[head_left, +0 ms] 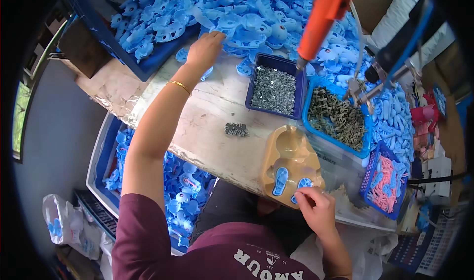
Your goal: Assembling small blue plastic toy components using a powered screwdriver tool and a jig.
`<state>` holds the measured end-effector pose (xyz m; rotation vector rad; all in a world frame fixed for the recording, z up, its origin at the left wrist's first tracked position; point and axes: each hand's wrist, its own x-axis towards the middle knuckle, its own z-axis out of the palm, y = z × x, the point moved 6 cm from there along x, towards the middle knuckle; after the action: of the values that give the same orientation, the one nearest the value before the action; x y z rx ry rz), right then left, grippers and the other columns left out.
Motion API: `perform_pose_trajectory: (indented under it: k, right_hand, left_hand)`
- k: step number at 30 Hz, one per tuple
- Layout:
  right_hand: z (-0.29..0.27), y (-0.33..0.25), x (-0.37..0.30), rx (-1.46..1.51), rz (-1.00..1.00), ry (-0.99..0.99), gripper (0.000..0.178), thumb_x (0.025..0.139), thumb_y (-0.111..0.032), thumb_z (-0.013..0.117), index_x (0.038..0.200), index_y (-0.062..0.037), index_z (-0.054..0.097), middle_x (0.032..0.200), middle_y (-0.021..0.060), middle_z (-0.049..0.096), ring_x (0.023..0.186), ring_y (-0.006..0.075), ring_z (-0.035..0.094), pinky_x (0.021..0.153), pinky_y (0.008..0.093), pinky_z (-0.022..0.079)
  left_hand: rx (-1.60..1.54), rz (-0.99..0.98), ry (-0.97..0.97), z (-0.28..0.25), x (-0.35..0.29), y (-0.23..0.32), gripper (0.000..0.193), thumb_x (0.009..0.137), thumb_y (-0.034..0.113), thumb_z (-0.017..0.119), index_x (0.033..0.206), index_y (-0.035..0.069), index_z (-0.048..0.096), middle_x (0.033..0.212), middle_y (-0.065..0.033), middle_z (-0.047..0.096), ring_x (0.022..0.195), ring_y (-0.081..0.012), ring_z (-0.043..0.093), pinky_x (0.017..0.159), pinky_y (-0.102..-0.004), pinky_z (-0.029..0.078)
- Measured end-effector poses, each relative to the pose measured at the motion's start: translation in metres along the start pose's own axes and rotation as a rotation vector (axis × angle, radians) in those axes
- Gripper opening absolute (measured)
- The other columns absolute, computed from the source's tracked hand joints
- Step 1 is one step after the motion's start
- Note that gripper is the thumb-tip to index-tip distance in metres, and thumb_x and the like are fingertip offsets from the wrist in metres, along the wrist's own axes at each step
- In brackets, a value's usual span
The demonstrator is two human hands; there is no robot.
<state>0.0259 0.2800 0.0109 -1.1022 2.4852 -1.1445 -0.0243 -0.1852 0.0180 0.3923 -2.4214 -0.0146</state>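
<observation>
Worn and white, the counter [207, 117] is covered at the far side with a pile of blue plastic parts [237, 13]. My left hand [205, 47] reaches into the pile, fingers curled on one part. My right hand [316, 208] pinches a small blue piece [304, 183] on the tan tray [289, 166]. A box of tiny screws [274, 89] sits between them.

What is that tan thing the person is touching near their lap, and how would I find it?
Start at the worn white table and go to its near edge, in front of the two blue trays of small metal parts. There sits a tan mould with hollows, the right hand resting on its corner. It is the only tan thing among blue plastic, and two blue pieces lie in its hollows.
</observation>
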Motion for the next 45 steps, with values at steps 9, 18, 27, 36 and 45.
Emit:
perform_pose_trajectory:
  k: [9, 18, 27, 36, 45]
  right_hand:
    - [-0.007, -0.021, 0.019, 0.146, -0.020, 0.080, 0.005, 0.092, -0.003, 0.073, 0.095, 0.0010, 0.071, 0.083, 0.0066, 0.070, 0.071, 0.0101, 0.067, 0.063, 0.0250, 0.051]
    - [0.006, -0.003, 0.088, 0.447, 0.048, -0.045, 0.023, 0.091, 0.003, 0.069, 0.107, -0.0024, 0.053, 0.092, 0.0012, 0.063, 0.088, 0.0064, 0.061, 0.077, 0.0226, 0.050]
    - [-0.014, 0.015, 0.056, -0.246, -0.245, -0.041, 0.016, 0.087, -0.001, 0.072, 0.099, -0.0035, 0.062, 0.100, 0.0067, 0.071, 0.094, 0.0248, 0.069, 0.083, 0.0363, 0.054]
    - [-0.035, -0.004, 0.016, -0.230, -0.237, 0.027, 0.052, 0.077, -0.017, 0.083, 0.125, -0.0064, 0.066, 0.122, 0.0107, 0.065, 0.115, 0.0338, 0.058, 0.098, 0.0428, 0.048]
    - [-0.024, 0.019, 0.016, -0.272, -0.265, -0.032, 0.063, 0.073, -0.026, 0.086, 0.129, -0.0062, 0.065, 0.128, 0.0096, 0.058, 0.118, 0.0335, 0.054, 0.101, 0.0451, 0.045]
  left_hand:
    - [-0.135, 0.374, 0.046, -0.099, -0.103, 0.155, 0.016, 0.085, 0.018, 0.069, 0.100, 0.014, 0.067, 0.082, -0.0002, 0.058, 0.072, -0.0173, 0.063, 0.058, -0.0326, 0.050]
    - [-0.519, 0.519, -0.108, -0.143, -0.179, 0.267, 0.045, 0.077, 0.013, 0.081, 0.120, 0.009, 0.071, 0.107, -0.0039, 0.070, 0.078, -0.0176, 0.065, 0.064, -0.0309, 0.053]
    - [-0.763, 0.059, -0.133, -0.117, -0.205, 0.224, 0.070, 0.079, 0.013, 0.082, 0.143, 0.007, 0.052, 0.142, -0.0156, 0.056, 0.124, -0.0370, 0.055, 0.103, -0.0453, 0.047]
    - [-0.721, 0.115, -0.294, -0.095, -0.203, 0.248, 0.080, 0.076, 0.018, 0.085, 0.147, 0.009, 0.049, 0.155, -0.0150, 0.045, 0.142, -0.0400, 0.039, 0.115, -0.0484, 0.038]
    - [-0.631, 0.157, -0.357, -0.090, -0.189, 0.261, 0.078, 0.080, 0.032, 0.083, 0.146, 0.009, 0.050, 0.154, -0.0153, 0.045, 0.142, -0.0410, 0.037, 0.117, -0.0506, 0.034]
